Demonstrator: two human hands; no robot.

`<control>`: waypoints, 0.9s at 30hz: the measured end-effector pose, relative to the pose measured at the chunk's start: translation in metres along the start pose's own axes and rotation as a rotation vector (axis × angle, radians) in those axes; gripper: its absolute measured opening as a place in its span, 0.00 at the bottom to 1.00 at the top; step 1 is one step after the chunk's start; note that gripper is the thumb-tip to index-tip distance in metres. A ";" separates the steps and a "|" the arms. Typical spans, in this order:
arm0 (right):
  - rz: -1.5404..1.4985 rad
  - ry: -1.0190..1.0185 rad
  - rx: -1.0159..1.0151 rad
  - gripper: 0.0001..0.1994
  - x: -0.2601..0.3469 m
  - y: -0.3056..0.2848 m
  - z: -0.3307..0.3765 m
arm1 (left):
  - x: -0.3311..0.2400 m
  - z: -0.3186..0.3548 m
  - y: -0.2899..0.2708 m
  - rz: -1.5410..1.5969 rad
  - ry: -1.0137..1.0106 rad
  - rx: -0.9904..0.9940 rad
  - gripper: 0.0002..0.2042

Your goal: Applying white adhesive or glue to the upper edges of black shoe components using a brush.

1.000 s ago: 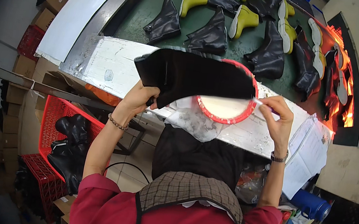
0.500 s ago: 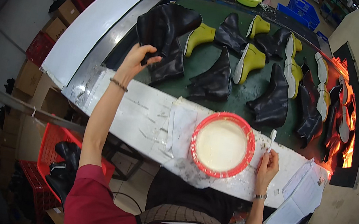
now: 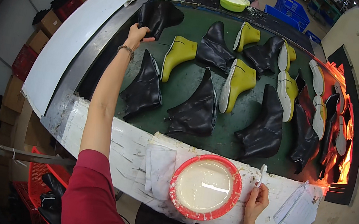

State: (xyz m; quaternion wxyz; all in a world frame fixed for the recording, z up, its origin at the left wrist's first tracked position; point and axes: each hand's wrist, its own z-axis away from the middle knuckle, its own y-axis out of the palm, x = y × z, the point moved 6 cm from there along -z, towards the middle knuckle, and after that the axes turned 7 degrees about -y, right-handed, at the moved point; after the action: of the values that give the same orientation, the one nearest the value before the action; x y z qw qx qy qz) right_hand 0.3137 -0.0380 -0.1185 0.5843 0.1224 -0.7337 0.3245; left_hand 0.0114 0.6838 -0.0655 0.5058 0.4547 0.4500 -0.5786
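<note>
Green conveyor belt point(image 3: 184, 82) carries boot uppers; left hand point(image 3: 136, 37) grips a black boot upper point(image 3: 159, 14) at eleven o'clock, right hand point(image 3: 256, 201) pinches a glue brush point(image 3: 262, 172) beside the red bowl point(image 3: 205, 186).

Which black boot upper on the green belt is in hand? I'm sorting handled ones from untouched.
The black upper at the belt's far left corner: the left hand grips it. The other black uppers lie untouched.

Shoe factory: boot uppers point(image 3: 196, 107) on conveyor point(image 3: 195, 70)
</note>
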 end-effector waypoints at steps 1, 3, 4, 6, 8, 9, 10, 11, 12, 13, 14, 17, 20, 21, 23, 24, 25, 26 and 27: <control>0.003 -0.005 -0.002 0.09 0.000 0.000 0.000 | 0.007 -0.002 0.004 0.091 -0.063 0.038 0.35; 0.010 -0.001 0.007 0.08 -0.001 0.003 0.000 | 0.015 -0.002 0.004 -0.040 -0.157 -0.010 0.39; 0.006 0.012 -0.010 0.08 -0.002 0.001 0.001 | 0.020 0.007 0.007 -0.168 -0.250 -0.050 0.44; -0.002 0.031 -0.005 0.08 -0.006 0.001 0.002 | 0.005 0.034 0.000 -0.404 -0.151 -0.055 0.48; -0.028 -0.019 0.006 0.09 -0.007 0.002 0.000 | 0.010 0.044 -0.024 -0.734 0.182 -0.059 0.57; -0.034 -0.016 0.024 0.09 -0.007 0.005 -0.002 | 0.029 0.066 -0.026 -0.657 0.250 0.166 0.60; -0.008 -0.003 -0.016 0.09 -0.005 0.000 0.002 | 0.044 0.118 0.009 -0.822 0.221 0.178 0.63; -0.010 -0.009 -0.021 0.09 -0.002 -0.002 0.004 | 0.048 0.170 0.018 -0.949 0.274 0.273 0.68; -0.024 -0.022 0.007 0.09 -0.001 0.000 0.002 | 0.081 0.197 0.002 -1.125 0.268 0.268 0.72; -0.031 -0.027 -0.018 0.09 -0.005 -0.003 0.004 | 0.081 0.238 0.018 -1.365 0.128 0.274 0.70; -0.055 -0.043 -0.018 0.09 -0.006 -0.002 0.004 | 0.085 0.248 0.007 -1.420 0.232 0.233 0.68; -0.096 -0.062 0.017 0.10 -0.008 0.005 0.002 | 0.110 0.251 -0.038 -1.480 0.405 0.207 0.50; -0.101 -0.125 0.081 0.10 -0.005 0.013 -0.002 | 0.102 0.250 -0.099 -1.521 0.584 0.182 0.38; -0.080 -0.135 0.077 0.10 -0.005 0.015 -0.002 | 0.101 0.252 -0.108 -1.531 0.630 0.133 0.36; -0.030 -0.237 0.084 0.11 -0.013 0.007 -0.003 | 0.066 0.285 -0.083 -1.597 0.725 0.060 0.36; -0.022 -0.250 0.037 0.12 -0.017 0.002 -0.006 | 0.056 0.307 -0.083 -1.448 0.777 0.024 0.36; -0.011 -0.258 -0.024 0.13 -0.020 -0.001 -0.006 | 0.049 0.329 -0.092 -1.296 0.842 -0.007 0.36; -0.060 -0.151 0.001 0.14 -0.019 -0.003 -0.003 | 0.042 0.359 -0.102 -1.174 0.878 -0.021 0.34; -0.062 -0.157 0.033 0.14 -0.016 0.000 -0.003 | 0.030 0.393 -0.108 -1.053 0.922 -0.039 0.33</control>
State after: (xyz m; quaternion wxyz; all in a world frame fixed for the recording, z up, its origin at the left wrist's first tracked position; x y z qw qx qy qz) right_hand 0.3205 -0.0395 -0.1331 0.5329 0.1798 -0.7675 0.3076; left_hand -0.1260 0.3017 -0.0168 -0.0760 0.3660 0.7895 -0.4867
